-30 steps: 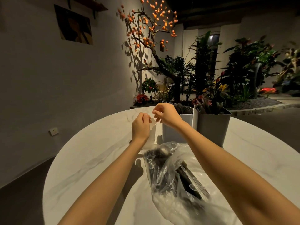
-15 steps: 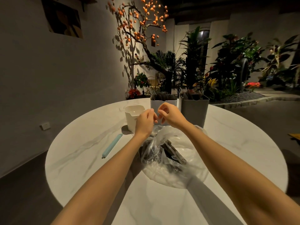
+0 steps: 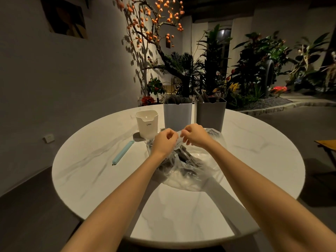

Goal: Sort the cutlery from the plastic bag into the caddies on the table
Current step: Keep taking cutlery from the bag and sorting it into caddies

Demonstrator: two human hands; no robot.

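Fingers (image 3: 172, 136) of the left hand (image 3: 164, 142) are curled tight and pinching the rim of the clear plastic bag (image 3: 190, 171), and right across from them the right hand (image 3: 195, 135) pinches the same rim, fingertips almost meeting over the bag's mouth! Both hands hover just in front of the caddies. That bag lies crumpled on the round marble table (image 3: 91, 170), near its middle, with dark cutlery (image 3: 189, 157) showing through the film just behind the wrists. Behind the bag stand three caddies in a row: a small cream caddy (image 3: 147, 124) to the bag's far left, a tall pale caddy (image 3: 177, 115) straight behind it, a grey caddy (image 3: 211, 114) to the far right, the two tall ones already holding utensils. Left of the bag, well apart, lies a pale blue clip (image 3: 122, 152) flat on the marble.
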